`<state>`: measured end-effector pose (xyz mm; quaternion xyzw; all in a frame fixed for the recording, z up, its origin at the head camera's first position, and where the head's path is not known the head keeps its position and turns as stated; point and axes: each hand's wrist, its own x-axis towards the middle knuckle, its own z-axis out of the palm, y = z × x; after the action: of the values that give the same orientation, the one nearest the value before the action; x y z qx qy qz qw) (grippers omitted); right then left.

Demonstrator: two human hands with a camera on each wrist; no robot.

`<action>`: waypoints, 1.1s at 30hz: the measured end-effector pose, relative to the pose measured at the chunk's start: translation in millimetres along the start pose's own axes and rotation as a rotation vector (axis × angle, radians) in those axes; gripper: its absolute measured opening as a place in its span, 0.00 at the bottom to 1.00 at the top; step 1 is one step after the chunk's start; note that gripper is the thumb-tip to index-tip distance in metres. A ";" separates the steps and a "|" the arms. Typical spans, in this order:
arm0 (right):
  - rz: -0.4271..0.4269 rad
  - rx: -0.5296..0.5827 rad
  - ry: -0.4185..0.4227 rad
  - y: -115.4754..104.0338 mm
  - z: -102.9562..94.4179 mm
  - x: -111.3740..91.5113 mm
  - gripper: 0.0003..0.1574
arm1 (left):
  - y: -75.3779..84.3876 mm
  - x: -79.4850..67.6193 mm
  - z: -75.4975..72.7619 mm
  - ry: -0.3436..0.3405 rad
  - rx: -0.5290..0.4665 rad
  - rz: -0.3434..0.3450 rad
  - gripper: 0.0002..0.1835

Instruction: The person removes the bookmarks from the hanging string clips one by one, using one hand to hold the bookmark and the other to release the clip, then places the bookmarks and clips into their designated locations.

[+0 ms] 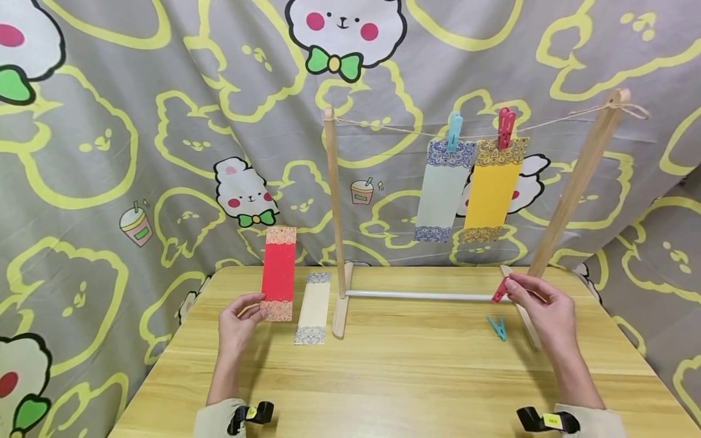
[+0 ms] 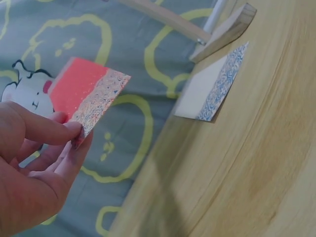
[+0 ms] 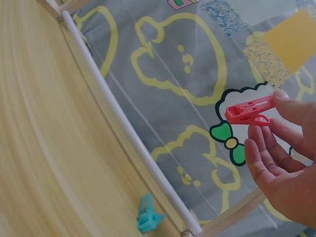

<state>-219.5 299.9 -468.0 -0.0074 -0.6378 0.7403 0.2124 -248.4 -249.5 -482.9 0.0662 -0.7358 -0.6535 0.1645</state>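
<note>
My left hand pinches a red card with patterned ends by its lower left corner, holding it upright above the table. In the left wrist view the thumb lies over the patterned band of the red card. Beside it a cream card with blue-grey patterned ends lies on the table. My right hand pinches a red clothespin between thumb and fingers, close to the stand's right post. Below that hand, a teal clothespin rests on the table.
A wooden stand with a left post, a right post and a white bar holds a string. A blue clothespin hangs a pale card; a red clothespin hangs a yellow card. A patterned curtain stands behind.
</note>
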 end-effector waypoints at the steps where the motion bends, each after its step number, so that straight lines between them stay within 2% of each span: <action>1: 0.001 -0.006 -0.003 1.2 0.3 0.4 0.19 | -0.9 0.1 -0.7 -0.003 0.003 -0.003 0.20; 10: 0.013 -0.024 -0.033 16.3 0.8 2.6 0.18 | -10.2 2.2 -6.7 -0.026 0.061 -0.040 0.19; 16: 0.030 -0.059 -0.061 24.8 -0.2 2.5 0.20 | -14.4 2.5 -7.4 -0.042 0.057 -0.068 0.20; 27: 0.063 -0.362 -0.067 38.1 -1.0 0.2 0.23 | -22.8 3.9 -7.1 -0.042 0.077 -0.102 0.21; 33: 0.074 -0.412 -0.076 43.1 1.4 -0.9 0.29 | -27.0 3.6 -10.2 -0.059 0.100 -0.118 0.21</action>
<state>-232.2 294.2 -508.9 -0.0458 -0.7826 0.6012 0.1548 -251.6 -263.9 -508.0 0.0986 -0.7668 -0.6262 0.1005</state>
